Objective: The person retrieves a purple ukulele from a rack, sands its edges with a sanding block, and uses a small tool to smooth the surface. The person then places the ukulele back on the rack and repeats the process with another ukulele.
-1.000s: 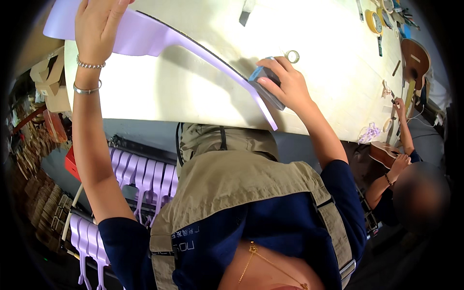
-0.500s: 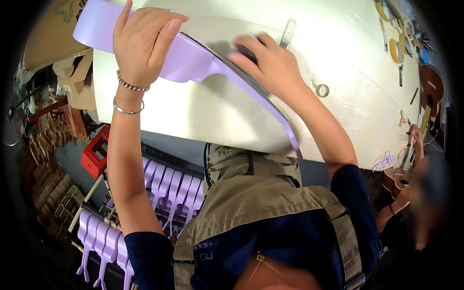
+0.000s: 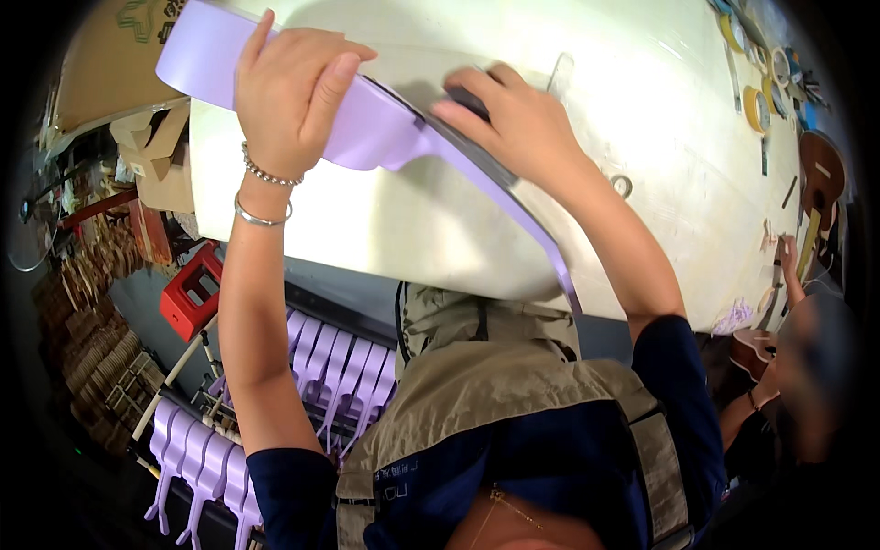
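A pale purple ukulele (image 3: 371, 137) lies on its side on the white table, its neck slanting down to the table's near edge. My left hand (image 3: 293, 96) lies over the body's upper side, gripping it, with the thumb and one finger apart. In my right hand (image 3: 513, 119) is a small dark block-like thing (image 3: 467, 99), held above the dark fretboard (image 3: 472, 151) near where neck and body meet. The fingers curl round it and hide much of its shape. Behind this hand lies a flat, pale metal strip (image 3: 561, 73).
Several purple ukuleles (image 3: 344, 362) stand in a rack at lower left, near a red stool-like frame (image 3: 192, 291). A small dark tape roll (image 3: 621, 186) lies on the table (image 3: 348, 225). Yellow tape rolls (image 3: 756, 110) line the right side. Another person's hand (image 3: 790, 257) is at far right.
The whole view has shifted slightly, so most things sit further right and lower. Against the table, my right hand has moved a little left, toward the ukulele body. Both grips look unchanged.
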`<state>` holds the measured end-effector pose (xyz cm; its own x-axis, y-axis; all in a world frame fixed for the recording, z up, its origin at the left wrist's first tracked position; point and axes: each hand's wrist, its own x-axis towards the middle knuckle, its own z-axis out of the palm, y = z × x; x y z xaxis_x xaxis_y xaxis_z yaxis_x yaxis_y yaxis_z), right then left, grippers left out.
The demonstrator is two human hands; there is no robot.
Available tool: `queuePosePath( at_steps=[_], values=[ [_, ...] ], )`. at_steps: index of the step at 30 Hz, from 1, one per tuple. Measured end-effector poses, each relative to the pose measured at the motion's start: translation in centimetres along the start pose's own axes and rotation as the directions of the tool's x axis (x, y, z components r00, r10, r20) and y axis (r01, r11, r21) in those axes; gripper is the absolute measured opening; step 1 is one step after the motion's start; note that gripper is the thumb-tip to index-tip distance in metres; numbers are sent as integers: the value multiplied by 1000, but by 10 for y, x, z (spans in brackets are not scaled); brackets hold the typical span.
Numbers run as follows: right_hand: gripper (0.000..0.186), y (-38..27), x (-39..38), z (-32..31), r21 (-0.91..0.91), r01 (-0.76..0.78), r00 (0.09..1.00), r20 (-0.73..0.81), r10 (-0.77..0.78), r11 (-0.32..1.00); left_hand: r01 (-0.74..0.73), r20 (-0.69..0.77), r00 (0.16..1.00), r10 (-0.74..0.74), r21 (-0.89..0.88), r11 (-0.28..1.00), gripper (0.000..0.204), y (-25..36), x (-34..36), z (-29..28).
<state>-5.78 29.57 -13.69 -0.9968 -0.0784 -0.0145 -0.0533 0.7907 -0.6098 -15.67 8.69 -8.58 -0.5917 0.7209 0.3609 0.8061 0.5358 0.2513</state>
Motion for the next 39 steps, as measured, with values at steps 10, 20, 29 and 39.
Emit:
queuePosePath(
  at_steps=[10, 20, 29, 39],
  values=[
    [41, 49, -114, -27, 40, -112, 977, 188, 103, 993, -58, -98, 994, 54, -38, 998, 34, -6, -2, 4],
    [40, 46, -94, -18, 13, -109, 951, 291, 100, 994, -29, 13, 999, 30, -38, 999, 43, -4, -4, -2],
    [28, 128, -118, -84, -400, -178, 980, 11, 199, 899, 4, 4, 1000, -4, -40, 999, 41, 3, 0, -4],
    [23, 130, 8, -33, -296, 501, 866, 163, -473, 814, -30, -44, 999, 27, -55, 998, 36, 1, 3, 3]
  ],
)
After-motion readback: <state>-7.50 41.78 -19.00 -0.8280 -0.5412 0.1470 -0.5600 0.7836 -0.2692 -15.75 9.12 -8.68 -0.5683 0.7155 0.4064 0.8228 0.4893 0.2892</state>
